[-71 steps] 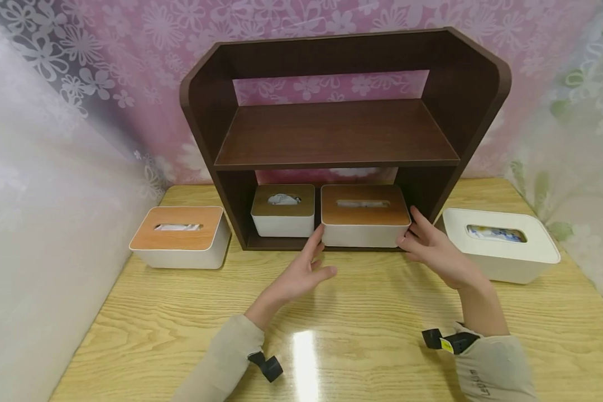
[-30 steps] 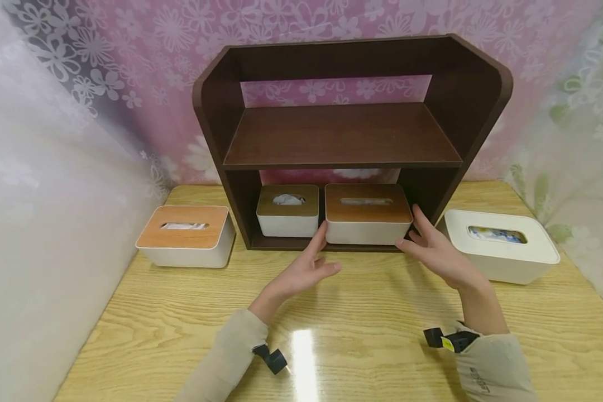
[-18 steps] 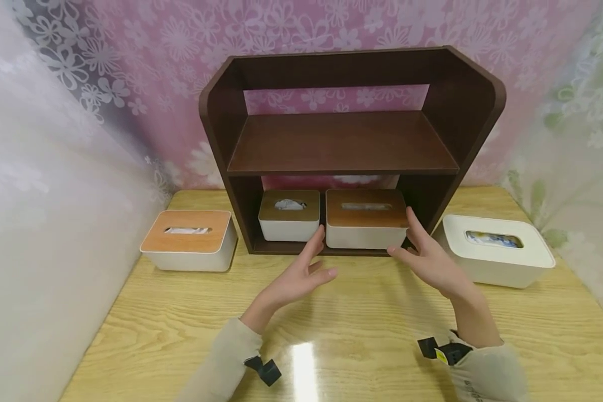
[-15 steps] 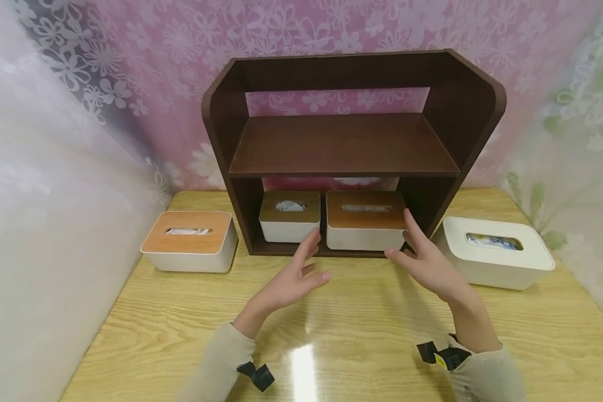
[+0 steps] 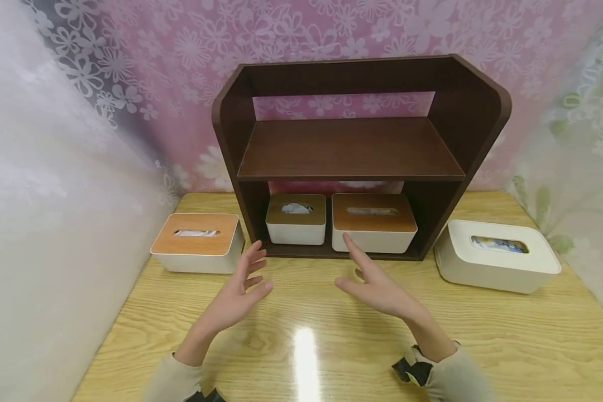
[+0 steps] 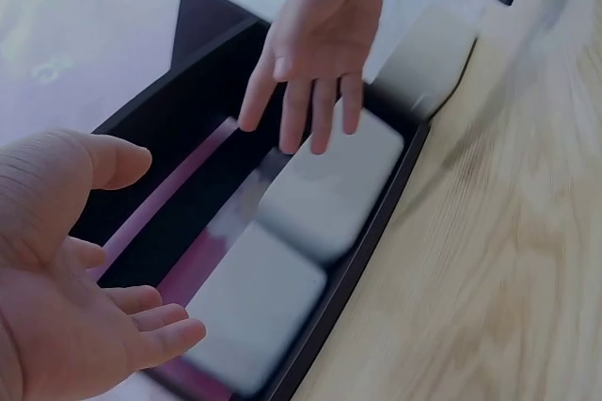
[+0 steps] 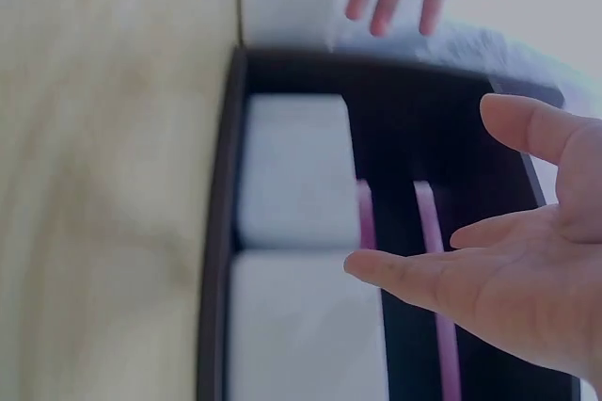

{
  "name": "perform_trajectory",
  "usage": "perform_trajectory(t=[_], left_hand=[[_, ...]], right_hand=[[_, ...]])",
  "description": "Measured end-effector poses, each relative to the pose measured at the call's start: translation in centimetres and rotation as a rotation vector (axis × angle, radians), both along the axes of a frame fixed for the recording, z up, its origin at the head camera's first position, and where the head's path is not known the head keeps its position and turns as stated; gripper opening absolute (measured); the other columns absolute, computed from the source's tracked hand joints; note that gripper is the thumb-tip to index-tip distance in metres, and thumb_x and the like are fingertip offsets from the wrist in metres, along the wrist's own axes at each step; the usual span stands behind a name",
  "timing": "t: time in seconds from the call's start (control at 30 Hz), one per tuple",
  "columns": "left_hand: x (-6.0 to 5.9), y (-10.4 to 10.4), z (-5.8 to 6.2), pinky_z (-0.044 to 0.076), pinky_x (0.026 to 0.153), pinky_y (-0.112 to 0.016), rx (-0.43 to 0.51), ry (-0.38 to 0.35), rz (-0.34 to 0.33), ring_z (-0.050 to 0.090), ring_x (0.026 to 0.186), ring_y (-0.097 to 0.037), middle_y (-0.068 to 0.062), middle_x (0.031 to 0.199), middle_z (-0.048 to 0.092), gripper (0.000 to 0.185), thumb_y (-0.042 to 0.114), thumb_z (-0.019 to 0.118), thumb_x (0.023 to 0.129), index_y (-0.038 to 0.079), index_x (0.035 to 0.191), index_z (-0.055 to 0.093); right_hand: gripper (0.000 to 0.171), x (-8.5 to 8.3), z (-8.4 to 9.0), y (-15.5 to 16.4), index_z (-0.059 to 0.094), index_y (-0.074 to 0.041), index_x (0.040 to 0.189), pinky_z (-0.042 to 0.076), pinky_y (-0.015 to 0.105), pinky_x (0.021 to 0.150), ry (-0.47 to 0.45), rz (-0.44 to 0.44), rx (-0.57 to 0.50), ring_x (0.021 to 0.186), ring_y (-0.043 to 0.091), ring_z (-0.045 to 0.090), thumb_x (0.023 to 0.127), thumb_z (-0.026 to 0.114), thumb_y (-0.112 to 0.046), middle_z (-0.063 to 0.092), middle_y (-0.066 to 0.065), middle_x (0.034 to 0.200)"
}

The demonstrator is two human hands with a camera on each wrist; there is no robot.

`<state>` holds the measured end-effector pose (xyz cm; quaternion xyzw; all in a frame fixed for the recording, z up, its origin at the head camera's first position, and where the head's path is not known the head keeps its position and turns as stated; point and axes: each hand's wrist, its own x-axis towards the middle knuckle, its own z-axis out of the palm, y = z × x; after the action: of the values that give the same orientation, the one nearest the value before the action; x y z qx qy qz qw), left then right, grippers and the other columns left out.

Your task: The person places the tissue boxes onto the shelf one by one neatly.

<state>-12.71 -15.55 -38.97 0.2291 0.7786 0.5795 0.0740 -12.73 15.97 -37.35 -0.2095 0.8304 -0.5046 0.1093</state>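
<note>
A dark brown two-level shelf (image 5: 352,148) stands at the back of the wooden table (image 5: 507,335). In its lower compartment sit a small white tissue box with a wood lid (image 5: 295,226) and a wider one (image 5: 374,223) side by side. My left hand (image 5: 248,273) hovers open above the table, in front of the shelf's left post. Open too, my right hand (image 5: 357,273) floats just before the wider box without touching it. Neither holds anything. The left wrist view shows the left hand (image 6: 85,288) and the right hand (image 6: 315,62) over the blurred boxes.
Another wood-lidded tissue box (image 5: 197,243) sits on the table left of the shelf. An all-white tissue box (image 5: 497,257) sits to its right. The upper shelf board is bare. Flowered curtains close in behind and at both sides.
Both hands have let go of the wider box's sides, pulled back toward me and shifted left. The box stays in the lower compartment.
</note>
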Motion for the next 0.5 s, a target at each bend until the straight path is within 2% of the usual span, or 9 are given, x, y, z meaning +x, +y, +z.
perform_trajectory(t=[0.13,0.27,0.37,0.43,0.5], left_hand=[[0.3,-2.4,-0.4,0.035,0.109,-0.056,-0.012,0.024,0.077,0.032,0.142,-0.038,-0.013,0.157,0.026,0.077,0.013,0.060,0.100,0.016,0.159,0.011],[0.4,-5.0,-0.4,0.042,0.104,-0.029,0.005,0.050,0.170,0.034,0.138,-0.039,-0.019,0.155,0.028,0.073,0.009,0.058,0.100,0.007,0.158,0.014],[0.4,-7.0,-0.2,0.042,0.095,-0.013,0.030,0.072,0.251,0.039,0.133,-0.034,-0.022,0.151,0.032,0.066,0.006,0.056,0.100,0.001,0.155,0.019],[0.2,-8.2,-0.1,0.043,0.092,-0.012,0.048,0.086,0.301,0.044,0.129,-0.026,-0.022,0.148,0.036,0.061,0.004,0.054,0.101,-0.002,0.153,0.023],[0.1,-9.5,-0.1,0.043,0.091,-0.012,0.071,0.108,0.349,0.048,0.126,-0.019,-0.015,0.144,0.042,0.056,0.003,0.053,0.101,-0.003,0.150,0.027]], right_hand=[[0.088,-0.3,-0.9,-2.4,-0.001,-0.020,0.161,0.024,0.059,0.114,-0.031,0.062,0.007,0.152,0.030,0.005,0.099,0.061,-0.026,-0.004,0.003,0.167],[0.087,-0.5,-1.4,-4.5,0.000,-0.024,0.161,0.026,0.057,0.114,-0.067,0.105,0.001,0.150,0.035,0.013,0.099,0.061,-0.027,-0.002,0.001,0.167],[0.086,-0.7,-1.6,-6.0,0.001,-0.029,0.160,0.028,0.055,0.114,-0.090,0.127,0.002,0.149,0.036,0.018,0.099,0.061,-0.030,0.000,-0.001,0.166],[0.085,-0.8,-1.8,-7.0,0.001,-0.031,0.160,0.029,0.055,0.114,-0.105,0.142,-0.001,0.149,0.036,0.020,0.099,0.061,-0.032,0.002,-0.001,0.166],[0.084,-1.0,-2.0,-8.0,0.002,-0.031,0.160,0.029,0.054,0.114,-0.119,0.159,-0.006,0.149,0.035,0.021,0.099,0.060,-0.032,0.003,-0.003,0.166]])
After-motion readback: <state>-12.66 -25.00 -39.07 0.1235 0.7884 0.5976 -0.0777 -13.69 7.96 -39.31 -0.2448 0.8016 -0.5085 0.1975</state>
